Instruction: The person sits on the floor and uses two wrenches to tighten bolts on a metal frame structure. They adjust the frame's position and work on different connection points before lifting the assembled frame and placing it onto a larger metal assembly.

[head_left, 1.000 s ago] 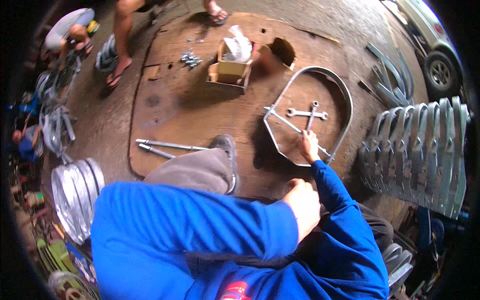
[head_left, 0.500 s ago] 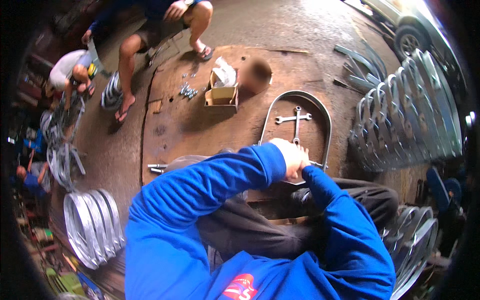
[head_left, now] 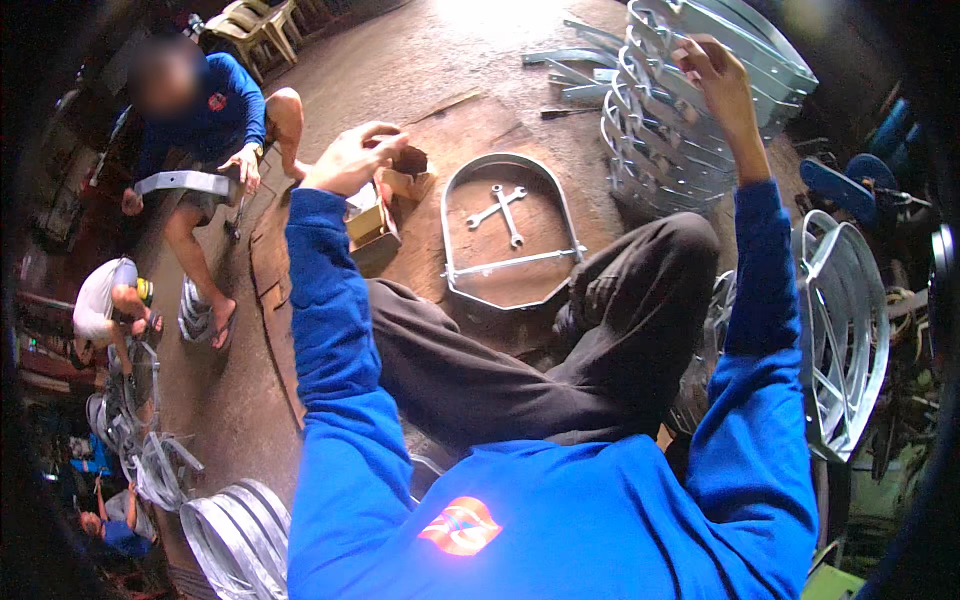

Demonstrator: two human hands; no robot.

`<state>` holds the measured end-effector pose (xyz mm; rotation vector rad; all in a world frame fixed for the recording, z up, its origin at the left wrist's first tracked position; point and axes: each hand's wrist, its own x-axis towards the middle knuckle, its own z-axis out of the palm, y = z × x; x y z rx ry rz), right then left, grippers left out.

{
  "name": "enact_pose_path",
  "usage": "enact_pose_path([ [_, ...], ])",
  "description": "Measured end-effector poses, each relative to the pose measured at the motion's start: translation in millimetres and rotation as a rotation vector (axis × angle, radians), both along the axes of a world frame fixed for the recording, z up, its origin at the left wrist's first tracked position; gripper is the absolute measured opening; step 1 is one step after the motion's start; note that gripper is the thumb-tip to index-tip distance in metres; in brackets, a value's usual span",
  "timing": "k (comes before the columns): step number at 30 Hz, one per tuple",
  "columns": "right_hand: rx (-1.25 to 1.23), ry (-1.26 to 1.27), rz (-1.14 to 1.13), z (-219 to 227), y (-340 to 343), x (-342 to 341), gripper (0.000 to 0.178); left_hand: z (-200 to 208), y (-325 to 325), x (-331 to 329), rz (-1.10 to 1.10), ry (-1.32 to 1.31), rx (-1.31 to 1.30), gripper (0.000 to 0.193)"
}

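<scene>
My left hand (head_left: 358, 160) is raised at the left, its fingers loosely bent and apart, with nothing visible in them. Below it is an open cardboard box (head_left: 375, 222), partly hidden by my hand and sleeve. My right hand (head_left: 718, 78) reaches up at the far right with bent, separated fingers, in front of a stack of metal frames (head_left: 655, 150); whether it touches them I cannot tell. Between my arms an arched metal frame (head_left: 449, 212) with a crossbar (head_left: 515, 262) lies flat on a wooden board. Inside the arch, two wrenches (head_left: 508, 215) lie crossed.
Metal strips (head_left: 575, 75) lie behind the stack. Another metal frame (head_left: 850, 340) stands to my right, and rings of bent metal (head_left: 235, 535) to my lower left. A co-worker at the far left holds a flat metal piece (head_left: 185, 183). My bent legs border the board.
My hands have left the crossbar end of the arched frame and spread apart, left toward the box, right up to the stack. The view has shifted; the frame and wrenches remain on the board.
</scene>
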<state>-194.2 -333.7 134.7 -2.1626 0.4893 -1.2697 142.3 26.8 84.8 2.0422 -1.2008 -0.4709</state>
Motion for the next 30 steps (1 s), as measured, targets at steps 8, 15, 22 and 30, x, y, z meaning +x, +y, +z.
enact_pose_path([
  [8,0.601,0.129,-0.040,-138.6,11.3,-140.2,0.028,-29.4,18.6,-7.4,0.019,0.096,0.176,0.043],
  [15,0.875,0.373,0.025,-325.8,-22.4,-132.7,0.030,-181.4,46.8,17.9,0.275,0.466,0.328,0.035],
  [22,1.122,0.621,0.049,-474.5,-55.3,-88.9,0.028,-383.5,50.6,15.6,0.567,0.810,0.224,0.029],
  [30,1.255,0.718,0.091,-516.5,-16.9,6.4,0.038,-512.9,36.6,-1.3,0.748,0.813,0.241,0.033],
])
